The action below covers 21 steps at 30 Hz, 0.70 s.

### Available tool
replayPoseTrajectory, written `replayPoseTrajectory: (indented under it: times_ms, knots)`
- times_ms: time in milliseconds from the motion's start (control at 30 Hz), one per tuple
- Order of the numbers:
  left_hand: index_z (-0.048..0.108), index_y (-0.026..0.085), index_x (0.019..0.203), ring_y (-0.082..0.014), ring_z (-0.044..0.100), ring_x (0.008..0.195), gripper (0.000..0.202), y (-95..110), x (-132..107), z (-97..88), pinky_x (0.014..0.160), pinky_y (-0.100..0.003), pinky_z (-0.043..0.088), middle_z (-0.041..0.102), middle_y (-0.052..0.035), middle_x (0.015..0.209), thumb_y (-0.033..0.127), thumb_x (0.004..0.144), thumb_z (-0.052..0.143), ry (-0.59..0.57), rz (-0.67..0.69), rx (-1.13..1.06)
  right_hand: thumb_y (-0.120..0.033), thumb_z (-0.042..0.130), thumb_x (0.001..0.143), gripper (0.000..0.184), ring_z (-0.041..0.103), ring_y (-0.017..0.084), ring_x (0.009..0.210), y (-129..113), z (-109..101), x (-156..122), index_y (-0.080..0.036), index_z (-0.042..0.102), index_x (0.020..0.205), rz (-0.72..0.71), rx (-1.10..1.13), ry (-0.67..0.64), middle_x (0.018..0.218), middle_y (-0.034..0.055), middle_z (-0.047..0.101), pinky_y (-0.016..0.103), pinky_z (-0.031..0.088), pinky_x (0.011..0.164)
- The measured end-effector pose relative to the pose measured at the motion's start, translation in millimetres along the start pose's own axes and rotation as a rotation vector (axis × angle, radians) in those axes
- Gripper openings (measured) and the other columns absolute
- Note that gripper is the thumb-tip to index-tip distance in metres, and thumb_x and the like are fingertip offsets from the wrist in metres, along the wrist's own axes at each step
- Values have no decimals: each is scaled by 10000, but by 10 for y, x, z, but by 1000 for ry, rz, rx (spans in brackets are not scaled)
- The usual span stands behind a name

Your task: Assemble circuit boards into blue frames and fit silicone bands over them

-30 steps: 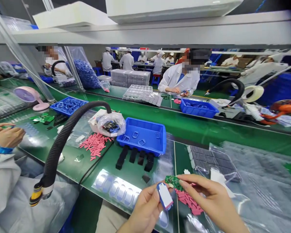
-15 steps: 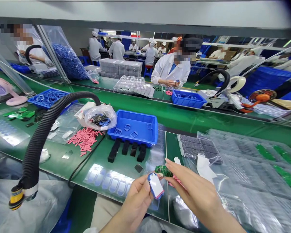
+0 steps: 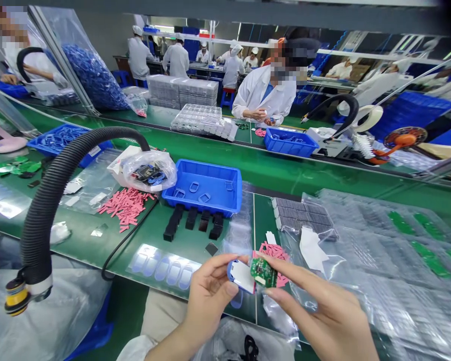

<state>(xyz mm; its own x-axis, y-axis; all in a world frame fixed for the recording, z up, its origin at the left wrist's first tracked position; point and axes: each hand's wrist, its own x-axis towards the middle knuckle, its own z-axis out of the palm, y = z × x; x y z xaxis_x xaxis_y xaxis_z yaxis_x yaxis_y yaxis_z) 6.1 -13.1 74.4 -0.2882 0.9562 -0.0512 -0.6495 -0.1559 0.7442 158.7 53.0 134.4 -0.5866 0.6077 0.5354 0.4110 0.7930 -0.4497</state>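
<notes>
1. Green PCB is sitting in R hand's grip: thumb + fingers are pinching it by opposite edges, prob. so the component face isn't getting covered.
2. L hand is holding a blue casing, white block lying in it, thumb + fingers closing on the outer end; presumably that's leaving the end by the PCB free.
3. Both parts are hovering over counter's near edge; PCB is overlapping the casing's end in view, can't tell if they're touching.
4. Pink strips are lying loose just beyond R hand, inward of the near edge, seemingly for easy reach.
5. Blue tray is standing toward the counter's far edge w/ a few blue frames inside; its walls are likely stopping them scattering. Black pieces are lying along its near side.
6. Clear plastic trays are covering the counter's R part, green boards resting in some, apparently for spacing.
</notes>
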Motion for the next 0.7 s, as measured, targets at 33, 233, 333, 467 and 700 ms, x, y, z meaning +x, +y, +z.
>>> replayPoseTrajectory:
  times_ms: [33,233,333,467,700]
  knots:
    - [742,277,941,-198,718,837,281,2,-4,1,700,-218,547,765,-71,973,317,665,775,1,6,18,-326,529,900,228,723,163,791,-3,13,3,-238,618,1090,-25,4,6,950,18,744,197,602,721]
    - [747,282,958,-210,717,873,283,21,-35,5,727,-213,559,760,-63,977,257,677,770,20,35,95,-299,530,904,222,722,146,792,-22,31,40,-214,640,1077,-111,-7,27,931,38,746,181,586,765]
    - [751,292,945,-203,722,845,271,15,-40,15,668,-188,562,763,-51,962,234,681,766,23,31,118,-274,543,897,224,716,148,829,-16,36,37,-213,642,1087,-127,12,21,953,37,742,188,579,797]
    - [748,304,953,-212,725,809,277,3,-37,26,531,-166,544,762,-51,966,228,687,761,20,26,145,-252,531,904,235,715,141,836,-3,51,27,-218,625,1116,-143,14,13,954,26,743,197,578,811]
    - [757,319,917,-215,708,868,276,22,-11,8,712,-217,573,768,-38,956,191,672,765,22,107,307,-179,551,887,337,706,149,884,33,48,-22,-206,559,1223,-172,20,-5,1003,33,732,232,571,859]
